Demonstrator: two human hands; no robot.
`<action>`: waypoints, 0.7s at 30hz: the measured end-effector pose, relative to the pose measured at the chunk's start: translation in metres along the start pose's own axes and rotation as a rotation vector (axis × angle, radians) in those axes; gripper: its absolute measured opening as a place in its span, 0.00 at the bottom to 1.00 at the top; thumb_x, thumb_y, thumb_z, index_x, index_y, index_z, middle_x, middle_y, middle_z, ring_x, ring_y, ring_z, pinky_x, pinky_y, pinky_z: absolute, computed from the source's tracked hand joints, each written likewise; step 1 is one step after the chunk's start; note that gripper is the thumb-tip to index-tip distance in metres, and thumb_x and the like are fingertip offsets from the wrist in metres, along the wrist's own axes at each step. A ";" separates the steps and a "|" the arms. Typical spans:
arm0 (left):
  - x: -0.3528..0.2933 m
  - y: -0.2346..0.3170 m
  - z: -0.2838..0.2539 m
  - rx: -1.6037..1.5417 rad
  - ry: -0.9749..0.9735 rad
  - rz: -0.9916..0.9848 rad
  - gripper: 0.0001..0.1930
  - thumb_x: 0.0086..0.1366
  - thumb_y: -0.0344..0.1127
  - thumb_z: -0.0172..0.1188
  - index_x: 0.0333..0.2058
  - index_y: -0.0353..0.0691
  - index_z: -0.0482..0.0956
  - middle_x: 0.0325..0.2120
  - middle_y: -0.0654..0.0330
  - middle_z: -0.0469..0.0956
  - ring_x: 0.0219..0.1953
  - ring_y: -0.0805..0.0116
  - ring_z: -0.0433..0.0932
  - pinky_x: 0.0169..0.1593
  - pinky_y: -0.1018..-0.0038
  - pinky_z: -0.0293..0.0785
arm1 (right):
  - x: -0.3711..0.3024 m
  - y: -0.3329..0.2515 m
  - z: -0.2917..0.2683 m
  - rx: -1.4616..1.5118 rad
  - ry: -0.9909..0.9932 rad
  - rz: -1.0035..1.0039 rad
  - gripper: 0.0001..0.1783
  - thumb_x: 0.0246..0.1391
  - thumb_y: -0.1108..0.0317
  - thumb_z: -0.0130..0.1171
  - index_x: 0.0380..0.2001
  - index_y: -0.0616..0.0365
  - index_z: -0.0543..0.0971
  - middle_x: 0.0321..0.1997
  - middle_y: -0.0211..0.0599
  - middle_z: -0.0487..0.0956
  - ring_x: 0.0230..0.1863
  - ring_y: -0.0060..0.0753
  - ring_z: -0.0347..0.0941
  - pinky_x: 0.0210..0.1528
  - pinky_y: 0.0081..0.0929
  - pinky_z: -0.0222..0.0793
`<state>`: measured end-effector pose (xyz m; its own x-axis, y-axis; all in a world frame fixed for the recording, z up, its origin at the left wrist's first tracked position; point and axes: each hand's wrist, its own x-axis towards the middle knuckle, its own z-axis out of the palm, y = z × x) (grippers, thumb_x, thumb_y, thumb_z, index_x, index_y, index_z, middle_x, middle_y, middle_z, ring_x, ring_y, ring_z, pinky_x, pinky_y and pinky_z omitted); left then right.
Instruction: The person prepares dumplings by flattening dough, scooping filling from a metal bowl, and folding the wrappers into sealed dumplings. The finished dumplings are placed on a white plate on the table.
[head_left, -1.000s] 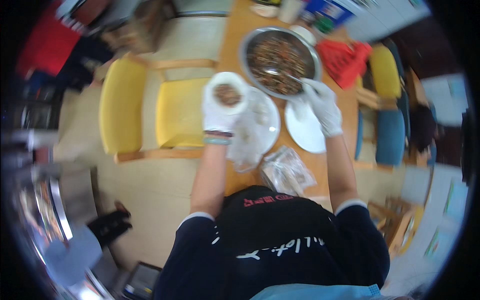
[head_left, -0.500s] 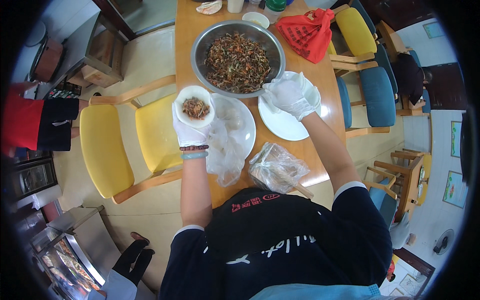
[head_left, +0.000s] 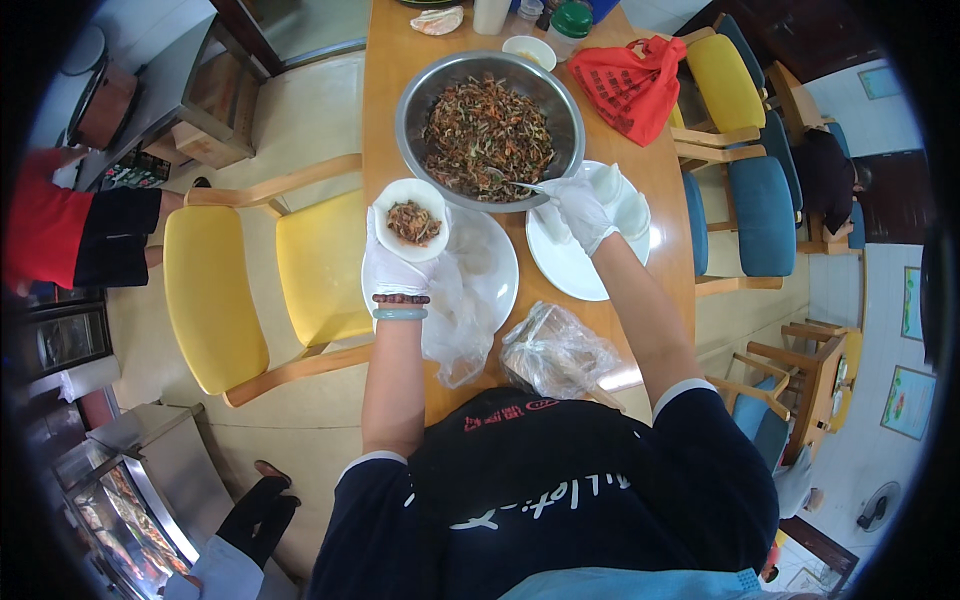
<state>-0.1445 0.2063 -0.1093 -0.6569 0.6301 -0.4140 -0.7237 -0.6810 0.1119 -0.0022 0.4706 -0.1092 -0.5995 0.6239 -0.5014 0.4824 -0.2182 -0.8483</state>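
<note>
My gloved left hand (head_left: pixel 402 268) is closed around the underside of a round white dough wrapper (head_left: pixel 437 208), holding it face up. A small heap of chopped filling (head_left: pixel 412 224) sits in its middle. In my gloved right hand (head_left: pixel 580 210) is a metal spoon (head_left: pixel 527 187), its far end reaching into the filling mix (head_left: pixel 485 135) near the right edge of a steel bowl (head_left: pixel 404 120). Beneath the right hand, a white plate (head_left: pixel 572 287) carries pale folded dough pieces (head_left: pixel 631 216). Beside my left hand, translucent plastic (head_left: pixel 462 320) covers part of another white plate (head_left: pixel 509 275).
A crumpled clear plastic bag (head_left: pixel 555 352) lies at the table's near edge. Behind the bowl stand a small white bowl (head_left: pixel 530 50) and a green-lidded jar (head_left: pixel 570 25). A red bag (head_left: pixel 632 88) rests at the far right. Yellow chairs (head_left: pixel 212 300) stand left; people are nearby.
My right hand has turned, and the spoon now shows reaching into the filling mix. My left hand still holds the filled wrapper. The whole view has shifted slightly.
</note>
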 end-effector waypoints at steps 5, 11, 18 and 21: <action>0.005 -0.006 0.002 -0.043 -0.013 -0.037 0.22 0.75 0.51 0.44 0.53 0.42 0.75 0.53 0.53 0.77 0.55 0.50 0.75 0.60 0.47 0.73 | -0.009 -0.011 -0.002 0.173 0.068 0.020 0.10 0.61 0.67 0.58 0.39 0.61 0.83 0.23 0.21 0.71 0.22 0.15 0.61 0.23 0.20 0.55; 0.018 -0.014 0.014 -0.036 0.001 -0.086 0.26 0.73 0.57 0.45 0.56 0.43 0.73 0.55 0.53 0.75 0.58 0.49 0.73 0.62 0.45 0.68 | -0.072 -0.070 -0.015 0.152 -0.095 -0.161 0.12 0.62 0.67 0.58 0.44 0.62 0.83 0.25 0.21 0.74 0.22 0.13 0.64 0.24 0.13 0.57; 0.019 -0.034 0.032 0.960 -0.283 0.383 0.18 0.74 0.43 0.46 0.54 0.39 0.70 0.53 0.52 0.75 0.55 0.50 0.75 0.57 0.49 0.76 | -0.123 -0.057 0.029 -0.552 0.150 -0.985 0.16 0.57 0.73 0.61 0.49 0.61 0.83 0.34 0.37 0.82 0.30 0.29 0.77 0.31 0.25 0.72; 0.014 -0.040 0.040 0.457 -0.230 0.171 0.16 0.70 0.43 0.55 0.51 0.40 0.72 0.50 0.54 0.76 0.53 0.54 0.76 0.54 0.53 0.77 | -0.132 -0.032 0.039 -1.015 0.274 -1.315 0.19 0.50 0.76 0.65 0.47 0.57 0.84 0.26 0.36 0.76 0.25 0.34 0.74 0.27 0.29 0.71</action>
<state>-0.1337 0.2574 -0.0831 -0.7659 0.6246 -0.1529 -0.5869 -0.5818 0.5631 0.0370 0.3659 -0.0226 -0.8334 0.1034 0.5429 0.0330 0.9899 -0.1379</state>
